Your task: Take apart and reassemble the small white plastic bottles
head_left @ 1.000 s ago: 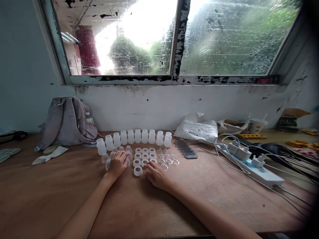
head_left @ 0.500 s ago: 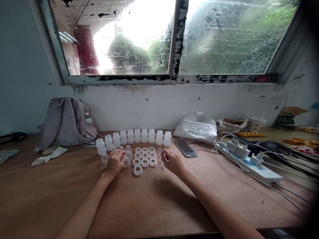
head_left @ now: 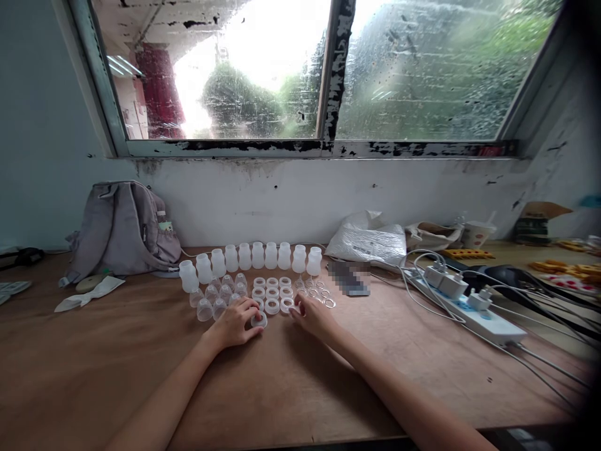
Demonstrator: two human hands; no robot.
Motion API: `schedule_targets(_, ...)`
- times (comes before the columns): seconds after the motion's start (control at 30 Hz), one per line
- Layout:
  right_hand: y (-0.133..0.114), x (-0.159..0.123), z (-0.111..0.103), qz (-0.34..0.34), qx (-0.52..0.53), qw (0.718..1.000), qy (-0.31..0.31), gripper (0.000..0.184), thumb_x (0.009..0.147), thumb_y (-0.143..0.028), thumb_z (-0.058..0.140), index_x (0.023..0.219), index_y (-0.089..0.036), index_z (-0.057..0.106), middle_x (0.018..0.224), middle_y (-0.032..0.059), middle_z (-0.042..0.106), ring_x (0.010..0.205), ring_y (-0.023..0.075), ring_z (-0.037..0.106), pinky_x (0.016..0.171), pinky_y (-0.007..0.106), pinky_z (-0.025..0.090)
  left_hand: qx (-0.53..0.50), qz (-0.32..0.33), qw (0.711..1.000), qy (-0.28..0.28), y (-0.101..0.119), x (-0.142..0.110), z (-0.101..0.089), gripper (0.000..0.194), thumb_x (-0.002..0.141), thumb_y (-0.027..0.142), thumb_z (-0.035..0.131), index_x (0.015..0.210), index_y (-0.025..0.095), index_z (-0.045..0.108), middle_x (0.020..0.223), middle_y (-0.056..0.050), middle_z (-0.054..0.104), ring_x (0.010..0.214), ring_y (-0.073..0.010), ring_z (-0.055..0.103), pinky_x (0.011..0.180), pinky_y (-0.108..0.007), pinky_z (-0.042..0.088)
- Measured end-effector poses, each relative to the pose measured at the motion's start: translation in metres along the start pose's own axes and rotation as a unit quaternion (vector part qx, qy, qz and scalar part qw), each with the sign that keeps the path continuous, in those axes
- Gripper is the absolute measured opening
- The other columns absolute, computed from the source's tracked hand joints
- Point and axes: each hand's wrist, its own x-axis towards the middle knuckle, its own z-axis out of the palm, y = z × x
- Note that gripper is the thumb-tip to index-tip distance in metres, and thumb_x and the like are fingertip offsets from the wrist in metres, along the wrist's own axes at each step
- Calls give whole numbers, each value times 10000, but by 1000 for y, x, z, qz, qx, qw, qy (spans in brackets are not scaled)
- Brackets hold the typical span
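Note:
My left hand (head_left: 233,326) rests on the wooden table (head_left: 291,388), its fingers curled round a loose white ring (head_left: 260,321) at the front of the group. My right hand (head_left: 313,315) is just right of it, fingertips pinched on a small clear ring beside the white rings (head_left: 273,295). A row of small translucent bottles (head_left: 251,257) stands behind. Clear domed caps (head_left: 212,300) lie to the left of the rings. Several thin clear rings (head_left: 320,291) lie to the right.
A grey backpack (head_left: 123,228) leans on the wall at the left, with a white cloth (head_left: 89,293) in front. A phone (head_left: 348,279), a white plastic bag (head_left: 369,241), a power strip (head_left: 469,310) with cables and clutter fill the right side.
My left hand left the domed caps and moved right onto the loose white ring. My right hand reached to the clear rings, then came back left with its fingers pinched.

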Motion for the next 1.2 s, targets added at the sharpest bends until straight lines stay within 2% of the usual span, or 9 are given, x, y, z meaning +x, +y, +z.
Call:
schedule_targets(0.13, -20, -9, 11, -159, 88, 983, -4, 141, 790, -226, 452, 907, -196, 524, 885, 49, 561, 741, 136, 534, 662, 235, 400, -7, 8, 1000, -8, 1, 0, -2, 97, 723, 279, 541, 720, 183, 526, 921, -51, 533, 895, -192, 499, 795, -314, 410)
schedule_targets(0.23, -26, -13, 21, -213, 135, 968, 0, 265, 748, -127, 465, 1001, -199, 497, 946, 60, 554, 851, 154, 523, 750, 257, 407, -32, 13, 999, 26, 2, 0, -4, 68, 751, 246, 501, 732, 181, 509, 936, -57, 519, 891, -177, 505, 784, -305, 422)
schedule_targets(0.4, -25, -12, 30, -182, 247, 952, -22, 429, 705, -77, 473, 1104, -205, 380, 869, 28, 602, 726, 126, 568, 680, 243, 447, -81, 41, 993, 78, 6, -1, -2, 34, 767, 210, 495, 779, 181, 484, 998, -69, 499, 931, -161, 501, 810, -304, 431)
schedule_targets(0.57, -27, -12, 29, -191, 341, 918, -58, 533, 663, -2, 424, 1136, -231, 340, 935, 23, 615, 843, 135, 588, 748, 272, 463, -122, 73, 986, 91, 15, 0, 3, 119, 745, 212, 533, 845, 190, 473, 1010, -74, 495, 961, -170, 492, 840, -326, 431)
schedule_targets(0.67, -24, -9, 31, -168, 382, 907, -51, 554, 641, 23, 400, 1133, -228, 346, 1022, 50, 581, 866, 132, 592, 750, 277, 478, -137, 70, 986, 67, 21, 2, 3, 196, 728, 218, 548, 902, 189, 462, 1023, -81, 492, 969, -184, 488, 853, -345, 423)
schedule_targets(0.87, -17, -5, 39, -137, 376, 916, -23, 522, 624, 33, 398, 1088, -207, 379, 984, 57, 574, 852, 132, 603, 765, 295, 487, -165, 35, 986, -2, 25, 3, 1, 303, 682, 193, 571, 946, 191, 424, 1013, -71, 469, 949, -189, 481, 816, -329, 426)
schedule_targets(1.07, -20, -6, 35, -133, 355, 925, -19, 503, 639, 22, 403, 1087, -204, 376, 975, 56, 570, 851, 134, 601, 766, 305, 489, -160, 8, 987, -34, 24, 2, 2, 283, 676, 208, 568, 923, 190, 429, 970, -48, 467, 825, -155, 494, 741, -291, 434)
schedule_targets(1.2, -21, -6, 34, -139, 347, 927, -20, 506, 633, 28, 400, 1085, -198, 372, 946, 47, 580, 850, 132, 595, 766, 301, 483, -164, 2, 986, -34, 26, 3, 3, 301, 675, 253, 593, 932, 192, 448, 976, -47, 479, 836, -162, 499, 743, -291, 431)
